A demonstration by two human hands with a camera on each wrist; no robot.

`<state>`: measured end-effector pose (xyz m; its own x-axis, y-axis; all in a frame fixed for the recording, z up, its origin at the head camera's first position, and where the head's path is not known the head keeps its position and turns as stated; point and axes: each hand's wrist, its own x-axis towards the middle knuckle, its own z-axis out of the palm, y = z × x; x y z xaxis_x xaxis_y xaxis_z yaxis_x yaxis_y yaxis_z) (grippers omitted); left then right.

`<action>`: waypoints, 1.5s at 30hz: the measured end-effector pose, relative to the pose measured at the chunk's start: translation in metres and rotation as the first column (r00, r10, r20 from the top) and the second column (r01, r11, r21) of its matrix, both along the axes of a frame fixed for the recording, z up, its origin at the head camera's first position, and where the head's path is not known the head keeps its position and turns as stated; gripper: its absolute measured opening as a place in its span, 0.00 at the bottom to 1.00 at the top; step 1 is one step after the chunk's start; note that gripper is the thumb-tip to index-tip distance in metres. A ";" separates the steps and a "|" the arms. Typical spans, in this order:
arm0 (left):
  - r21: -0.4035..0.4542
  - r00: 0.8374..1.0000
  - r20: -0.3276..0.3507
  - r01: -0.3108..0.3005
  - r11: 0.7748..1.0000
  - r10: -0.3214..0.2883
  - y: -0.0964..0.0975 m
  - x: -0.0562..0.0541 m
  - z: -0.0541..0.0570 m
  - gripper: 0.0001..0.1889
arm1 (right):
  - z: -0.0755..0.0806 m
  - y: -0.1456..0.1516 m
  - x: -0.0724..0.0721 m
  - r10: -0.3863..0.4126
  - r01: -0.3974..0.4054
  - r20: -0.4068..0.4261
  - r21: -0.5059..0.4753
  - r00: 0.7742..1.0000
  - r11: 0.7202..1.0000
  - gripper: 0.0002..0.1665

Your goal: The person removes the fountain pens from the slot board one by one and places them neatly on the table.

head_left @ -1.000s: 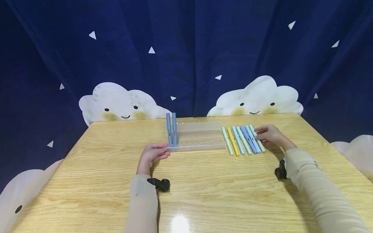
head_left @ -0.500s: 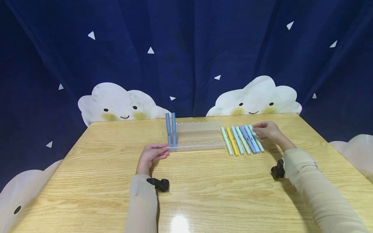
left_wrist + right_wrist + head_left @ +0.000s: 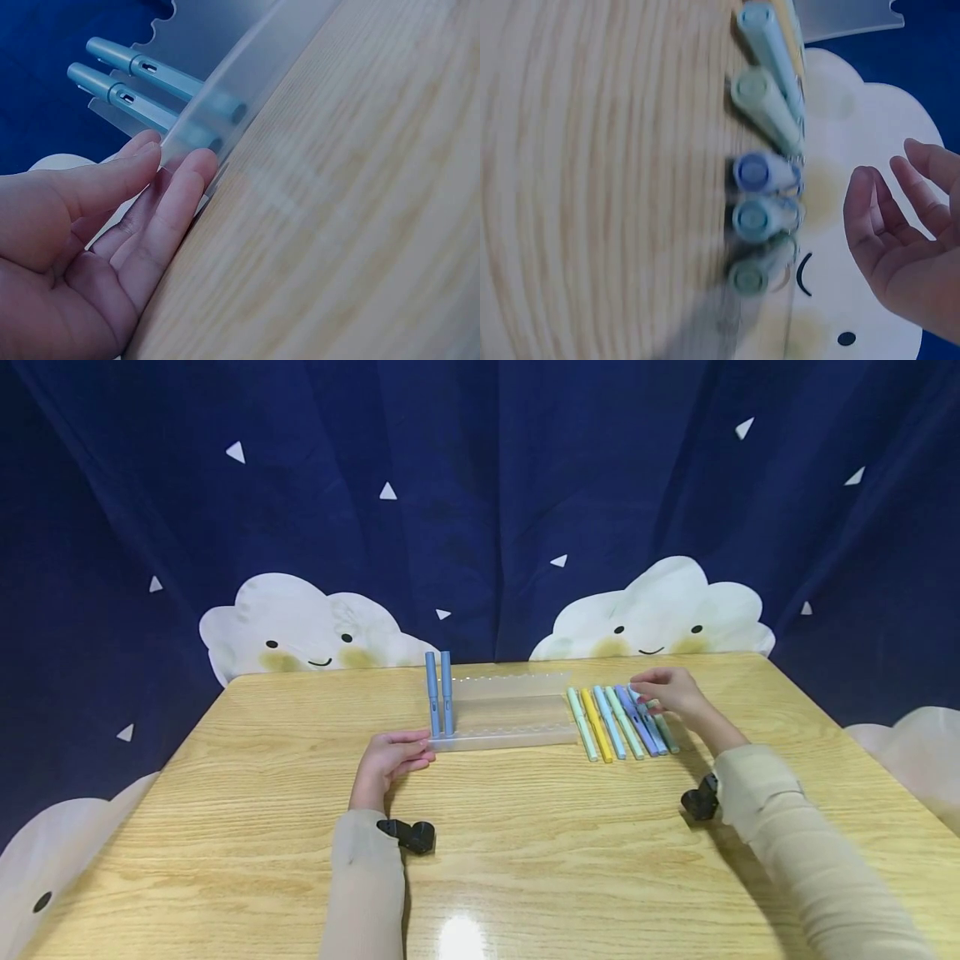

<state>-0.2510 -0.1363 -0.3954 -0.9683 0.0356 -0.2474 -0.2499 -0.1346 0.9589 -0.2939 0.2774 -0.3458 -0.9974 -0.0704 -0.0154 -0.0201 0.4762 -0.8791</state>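
My left hand (image 3: 390, 760) pinches the left front corner of a clear plastic pen rack (image 3: 510, 739) between thumb and fingers. Two blue pens (image 3: 161, 75) lean side by side in the notches at the rack's left end. Over the right end of a row of pastel pens, my right hand (image 3: 671, 693) hovers with loosely bent fingers. Nothing shows between those fingers in the right wrist view. Beneath it, a light blue pen (image 3: 751, 219) and a green pen (image 3: 748, 277) are partly covered by the hand in the head view. A purple pen (image 3: 637, 718) lies just left of them.
Left of the purple pen lie a pale green pen (image 3: 628, 722), a light blue pen (image 3: 610, 722), a yellow pen (image 3: 597, 724) and another pale green pen (image 3: 582, 724), near the rack's right end. A dark blue curtain (image 3: 480, 510) hangs behind the wooden table (image 3: 540, 852).
My right hand has lifted slightly and shifted left, from beside the rightmost green pen to over the light blue one. My left hand stays at the rack's corner.
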 end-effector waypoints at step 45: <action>-0.002 1.000 0.025 -0.018 1.000 0.018 0.000 0.000 0.002 0.16 | -0.002 -0.120 -0.003 0.180 -0.180 -0.026 -0.271 0.983 0.946 0.17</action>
<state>-0.2505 -0.1365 -0.3933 -0.9623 0.0171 -0.2715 -0.2713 -0.1373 0.9527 -0.2964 0.1574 -0.3478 -0.9678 -0.2500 0.0300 -0.0840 0.2083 -0.9745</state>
